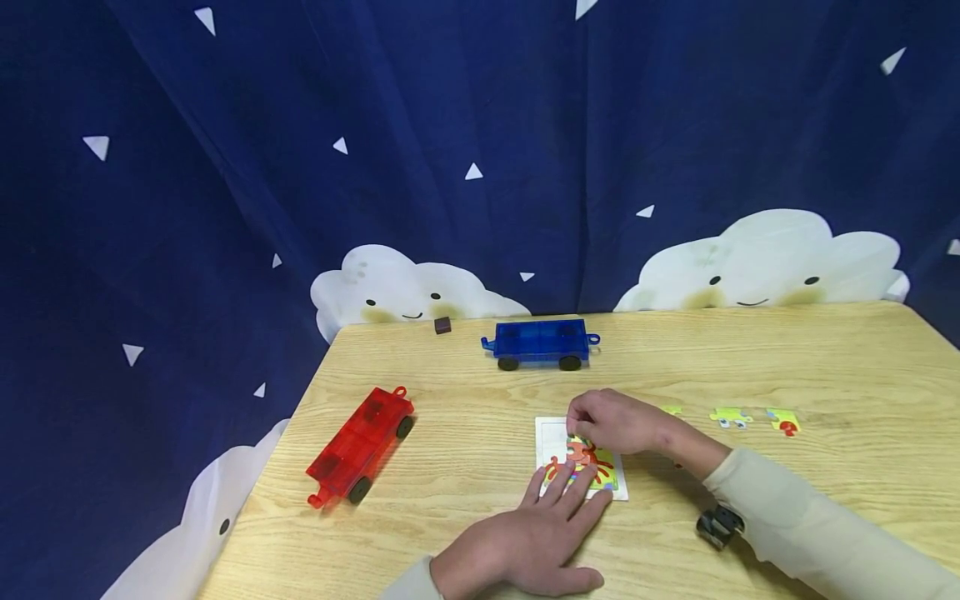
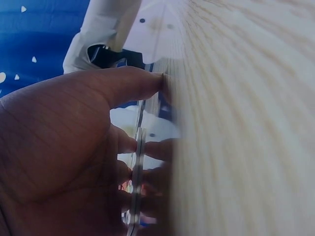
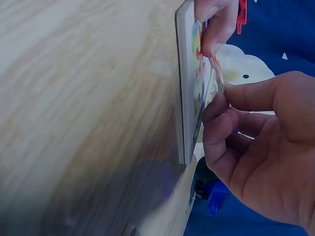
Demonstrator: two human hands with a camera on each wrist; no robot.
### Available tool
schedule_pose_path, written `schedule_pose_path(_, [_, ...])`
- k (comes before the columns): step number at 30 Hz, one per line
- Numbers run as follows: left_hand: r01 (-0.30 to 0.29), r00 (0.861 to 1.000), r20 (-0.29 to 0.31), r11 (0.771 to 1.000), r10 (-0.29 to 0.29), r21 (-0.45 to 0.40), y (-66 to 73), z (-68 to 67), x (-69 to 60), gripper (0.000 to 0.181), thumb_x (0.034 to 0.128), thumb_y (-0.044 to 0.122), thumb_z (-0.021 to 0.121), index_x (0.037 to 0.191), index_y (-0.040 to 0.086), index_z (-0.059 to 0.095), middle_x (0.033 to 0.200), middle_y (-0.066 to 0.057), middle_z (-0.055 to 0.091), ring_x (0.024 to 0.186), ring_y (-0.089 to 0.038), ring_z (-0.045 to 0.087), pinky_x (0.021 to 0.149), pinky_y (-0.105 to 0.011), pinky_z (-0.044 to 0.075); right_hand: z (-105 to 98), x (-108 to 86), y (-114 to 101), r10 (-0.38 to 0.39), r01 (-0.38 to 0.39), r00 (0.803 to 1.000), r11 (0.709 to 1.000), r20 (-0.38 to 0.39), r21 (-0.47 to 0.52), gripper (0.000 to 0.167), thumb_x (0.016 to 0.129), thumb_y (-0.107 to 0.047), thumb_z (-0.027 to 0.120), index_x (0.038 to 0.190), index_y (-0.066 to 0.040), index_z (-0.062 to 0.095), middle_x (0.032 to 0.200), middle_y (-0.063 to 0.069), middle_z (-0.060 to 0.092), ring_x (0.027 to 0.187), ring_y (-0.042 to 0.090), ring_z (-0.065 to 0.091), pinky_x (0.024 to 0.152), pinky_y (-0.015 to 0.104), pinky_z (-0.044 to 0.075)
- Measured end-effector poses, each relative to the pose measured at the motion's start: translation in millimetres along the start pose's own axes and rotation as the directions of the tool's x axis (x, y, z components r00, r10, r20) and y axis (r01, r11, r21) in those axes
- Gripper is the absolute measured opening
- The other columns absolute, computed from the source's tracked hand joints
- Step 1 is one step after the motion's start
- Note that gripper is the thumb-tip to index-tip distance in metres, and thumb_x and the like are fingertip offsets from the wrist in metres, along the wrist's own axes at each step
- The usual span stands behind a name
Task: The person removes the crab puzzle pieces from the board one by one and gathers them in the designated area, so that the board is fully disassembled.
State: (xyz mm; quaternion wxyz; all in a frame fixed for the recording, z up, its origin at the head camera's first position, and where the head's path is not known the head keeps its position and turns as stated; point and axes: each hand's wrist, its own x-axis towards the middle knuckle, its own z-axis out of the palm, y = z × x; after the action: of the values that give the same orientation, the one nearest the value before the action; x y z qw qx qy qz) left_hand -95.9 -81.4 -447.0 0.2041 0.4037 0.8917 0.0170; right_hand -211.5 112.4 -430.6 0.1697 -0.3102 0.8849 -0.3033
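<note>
A white-bordered puzzle board (image 1: 544, 450) lies on the table, partly filled with yellow and red pieces. My left hand (image 1: 536, 537) rests palm down with spread fingers on its lower part. Above the board, my right hand (image 1: 618, 423) pinches a puzzle piece (image 1: 578, 452) between thumb and finger. In the right wrist view that piece (image 3: 217, 73) stands tilted off the board (image 3: 185, 88), held by the right hand (image 3: 266, 132). The left wrist view shows the left hand (image 2: 64, 142) with its fingertips at the board's edge (image 2: 138, 172).
Loose puzzle pieces (image 1: 784, 421) lie to the right, some partly behind the right forearm. A blue toy wagon (image 1: 542, 340) stands behind the board and a red one (image 1: 362, 446) to the left. A small dark block (image 1: 442, 325) sits near the back edge.
</note>
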Motion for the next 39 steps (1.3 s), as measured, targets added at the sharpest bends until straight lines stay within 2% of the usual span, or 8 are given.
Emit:
schedule_pose_path(11, [0.006, 1.000, 0.003, 1.000, -0.006, 0.005, -0.3, 0.8, -0.9, 0.085, 0.1037, 0.065, 0.039, 0.168, 0.023, 0.002, 0.172, -0.005, -0.007, 0.155, -0.025, -0.008, 0.123, -0.049, 0.005, -9.2, 1.0, -5.0, -0.008, 0.007, 1.000, 0.999, 0.018, 0.031, 0.019, 0.104, -0.007, 0.056, 0.089, -0.012, 0.068, 0.073, -0.004, 0.060, 0.062, 0.011, 0.057, 0.062, 0.032, 0.048])
schedule_pose_path(20, [0.000, 1.000, 0.010, 1.000, 0.000, -0.015, -1.0, 0.4, -0.8, 0.085, 0.1039, 0.065, 0.039, 0.167, 0.023, 0.000, 0.172, -0.005, -0.009, 0.155, -0.025, -0.010, 0.123, -0.049, 0.004, -20.8, -9.6, -4.1, -0.055, 0.054, 0.998, 0.998, 0.019, 0.036, 0.021, 0.105, -0.005, 0.054, 0.091, -0.013, 0.067, 0.083, -0.003, 0.061, 0.072, 0.012, 0.057, 0.070, 0.033, 0.048])
schedule_pose_path(27, [0.002, 1.000, 0.010, 1.000, -0.002, -0.023, -0.6, 0.2, -1.1, 0.085, 0.1038, 0.064, 0.040, 0.167, 0.024, 0.000, 0.172, -0.004, -0.010, 0.155, -0.025, -0.010, 0.123, -0.049, 0.003, -42.1, -28.8, 8.9, -0.097, 0.097, 0.995, 0.995, 0.005, -0.016, 0.020, 0.105, -0.009, 0.057, 0.091, -0.016, 0.068, 0.086, -0.006, 0.061, 0.076, 0.012, 0.051, 0.071, 0.033, 0.044])
schedule_pose_path(33, [0.002, 1.000, 0.000, 1.000, -0.002, -0.022, -0.1, 0.2, -1.8, 0.085, 0.1038, 0.064, 0.041, 0.167, 0.024, 0.000, 0.172, -0.003, -0.009, 0.156, -0.024, -0.009, 0.123, -0.049, 0.004, -61.7, -53.0, 26.9, -0.061, 0.061, 0.998, 0.998, 0.036, -0.012, 0.018, 0.105, -0.010, 0.057, 0.092, -0.017, 0.068, 0.081, -0.006, 0.057, 0.072, 0.010, 0.049, 0.067, 0.030, 0.042])
schedule_pose_path(39, [-0.001, 1.000, 0.009, 0.999, 0.002, -0.046, -0.9, 0.1, -2.1, 0.086, 0.1038, 0.064, 0.041, 0.167, 0.025, -0.001, 0.172, -0.002, -0.011, 0.155, -0.023, -0.011, 0.123, -0.049, 0.002, -71.7, -79.1, 52.6, -0.025, 0.026, 0.999, 1.000, 0.041, -0.017, 0.016, 0.105, -0.013, 0.060, 0.092, -0.018, 0.067, 0.084, -0.006, 0.059, 0.073, 0.008, 0.049, 0.066, 0.028, 0.041])
